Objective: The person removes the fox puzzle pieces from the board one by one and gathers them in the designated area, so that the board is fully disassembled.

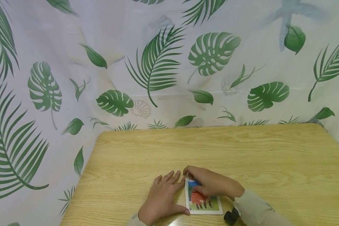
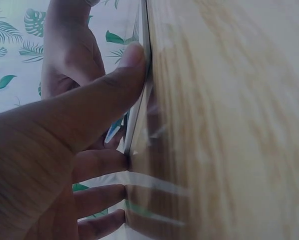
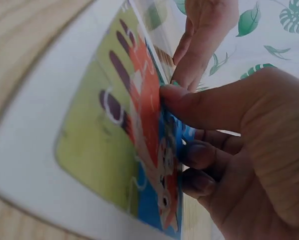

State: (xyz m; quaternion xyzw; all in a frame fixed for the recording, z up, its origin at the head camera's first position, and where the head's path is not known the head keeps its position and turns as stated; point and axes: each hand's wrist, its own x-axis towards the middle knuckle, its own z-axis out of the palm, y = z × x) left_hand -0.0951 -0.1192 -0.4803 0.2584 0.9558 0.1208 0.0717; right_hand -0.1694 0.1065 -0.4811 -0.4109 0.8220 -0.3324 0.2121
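A white sheet (image 1: pixel 115 31) printed with green leaves, and here and there fainter shells, hangs behind a light wooden table (image 1: pixel 130 150), whose rounded back corners reach almost to the cloth.

At the near part of the table, the right hand (image 1: pixel 214 183) arches over the top of a picture board (image 1: pixel 206 212), its fingers curled and its thumb bent in toward them. Thumb and fingertips pinch a small piece (image 2: pixel 114 131), blue and white, which tilts away from the board in the left wrist view; whether it is wholly clear of the board I cannot tell. The thumb lies by the orange body of an animal (image 1: pixel 198 198) in the picture. The left hand (image 1: pixel 162 199) is spread beside the board, its fingers fairly straight, the index fingertip at the upper left corner and the thumb at the lower left corner.

The board lies flat on the table, between the left hand and the right wrist, with a white border around the picture. The animal has dark legs and stands on green, with blue above it; the right hand covers part of the scene.

Farther out, a black object (image 1: pixel 231 217) sits at the right wrist, near the board's lower right corner. Pale sleeves (image 1: pixel 255 207) reach both wrists, and a bright patch of glare (image 1: pixel 175 223) shows on the table's near side.
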